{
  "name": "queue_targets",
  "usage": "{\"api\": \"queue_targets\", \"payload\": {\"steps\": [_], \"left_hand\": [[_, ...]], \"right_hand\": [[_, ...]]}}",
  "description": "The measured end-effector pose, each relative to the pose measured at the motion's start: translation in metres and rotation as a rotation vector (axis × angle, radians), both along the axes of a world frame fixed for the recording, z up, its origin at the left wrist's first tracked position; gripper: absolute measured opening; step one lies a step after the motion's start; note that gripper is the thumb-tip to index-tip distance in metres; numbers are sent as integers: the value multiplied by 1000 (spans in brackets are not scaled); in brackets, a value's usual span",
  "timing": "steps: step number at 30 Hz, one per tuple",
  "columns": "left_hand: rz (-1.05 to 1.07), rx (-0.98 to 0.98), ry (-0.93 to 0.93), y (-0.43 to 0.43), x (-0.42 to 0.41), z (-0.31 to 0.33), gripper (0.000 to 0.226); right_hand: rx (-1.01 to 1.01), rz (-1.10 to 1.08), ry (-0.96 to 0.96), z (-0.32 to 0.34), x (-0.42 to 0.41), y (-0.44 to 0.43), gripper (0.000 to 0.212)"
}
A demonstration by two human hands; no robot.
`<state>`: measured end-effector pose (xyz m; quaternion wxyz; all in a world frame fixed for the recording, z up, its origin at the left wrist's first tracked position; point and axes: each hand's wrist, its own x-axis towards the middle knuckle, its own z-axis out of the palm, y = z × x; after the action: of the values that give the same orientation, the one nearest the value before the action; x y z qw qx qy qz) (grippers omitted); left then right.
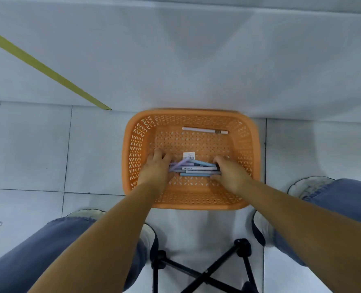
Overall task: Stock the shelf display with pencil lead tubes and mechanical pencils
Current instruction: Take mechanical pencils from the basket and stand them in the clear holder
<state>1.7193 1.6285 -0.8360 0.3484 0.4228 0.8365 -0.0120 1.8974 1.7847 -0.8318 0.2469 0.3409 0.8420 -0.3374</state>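
Observation:
An orange perforated basket (133, 149) stands on the floor in front of me. Inside it lies a bunch of pastel blue and purple mechanical pencils (196, 169) with a barcode tag. My left hand (157, 166) grips the bunch's left end, and my right hand (228, 172) grips its right end. The fingers of both hands curl round the pencils, and the pencil ends are hidden under them. One more pale pencil (205, 130) lies alone along the basket's far side.
A white panel (175, 60) rises just behind the basket, with a yellow strip (44, 67) running across it. My legs in blue jeans flank the basket. The black crossed legs of a folding stool (203, 269) show below me on the tiled floor.

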Motion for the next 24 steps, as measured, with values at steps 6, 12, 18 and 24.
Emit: {"api": "queue_targets", "payload": {"steps": [6,12,18,24], "left_hand": [[-56,-28,13,4,-7,0,40],[63,-37,-195,-5,-14,10,43],[556,162,-463,-11,-13,43,41],[725,404,-722,11,-4,107,17]], "right_hand": [[-284,-203,139,12,-1,9,18],[-313,-238,85,34,-5,32,16],[-338,-175,86,87,-9,57,8],[-357,24,27,152,-18,49,5]]}}
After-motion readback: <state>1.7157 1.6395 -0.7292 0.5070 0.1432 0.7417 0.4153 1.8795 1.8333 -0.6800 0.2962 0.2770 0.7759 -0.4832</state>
